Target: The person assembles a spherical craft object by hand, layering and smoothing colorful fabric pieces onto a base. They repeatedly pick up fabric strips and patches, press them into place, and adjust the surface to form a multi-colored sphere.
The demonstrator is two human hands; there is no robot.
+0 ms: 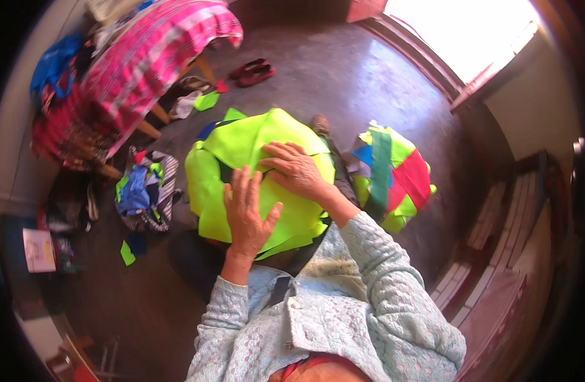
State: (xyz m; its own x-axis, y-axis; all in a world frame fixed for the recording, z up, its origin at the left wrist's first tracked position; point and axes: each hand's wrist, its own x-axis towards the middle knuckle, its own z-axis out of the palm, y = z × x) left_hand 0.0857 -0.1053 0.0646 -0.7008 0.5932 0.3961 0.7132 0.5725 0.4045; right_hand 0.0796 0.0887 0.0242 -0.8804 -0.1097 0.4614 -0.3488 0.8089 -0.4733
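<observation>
A rounded heap of bright neon-yellow fabric pieces (pixel 216 153) lies in front of my body, over my lap. My left hand (pixel 246 213) rests on its near part, fingers stretched out and thumb apart. Reaching across from the right, my right hand (pixel 295 170) lies flat on the middle of the heap, fingers extended. The two hands' fingertips come close together. Between them a dark patch (pixel 226 172) shows through among the yellow pieces. Blue and green scraps peek out at the heap's far left edge. What lies under the heap is hidden.
Right of the heap sits a bundle of yellow, red, green and blue cloth (pixel 410 181). A striped cloth with fabric scraps (pixel 136 191) lies on the floor at left. A pink-covered piece of furniture (pixel 146 57) stands far left, near dark red shoes (pixel 252 72). A bright doorway (pixel 464 32) opens far right.
</observation>
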